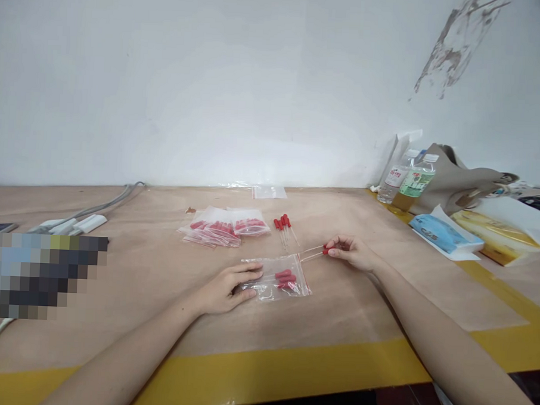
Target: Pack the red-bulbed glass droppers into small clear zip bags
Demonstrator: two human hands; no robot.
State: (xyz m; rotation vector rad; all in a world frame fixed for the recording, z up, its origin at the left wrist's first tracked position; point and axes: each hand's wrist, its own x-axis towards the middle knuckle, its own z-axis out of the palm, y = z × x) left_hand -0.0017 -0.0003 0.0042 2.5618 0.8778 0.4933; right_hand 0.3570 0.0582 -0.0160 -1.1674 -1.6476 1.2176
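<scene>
- Near the middle of the surface (359,302), we see the left hand (228,287) lying flat on a small clear bag (280,279), fingers (249,272) stretched open and gripping nothing. The hand seems to pin the bag so it cannot slide.
- Just right of the bag, the right hand (351,252) pinches thin droppers (315,252) by their red bulbs, fingers (340,244) closed around them. Their clear stems point at the bag's red-striped mouth, apparently lined up with the opening.
- The bag is see-through and wrinkled, with a few red-bulbed pieces already inside.
- Behind it lie loose droppers (284,227) and, to their left, a pile of filled bags (224,227).
- Far right stand two bottles (407,178), well apart.
</scene>
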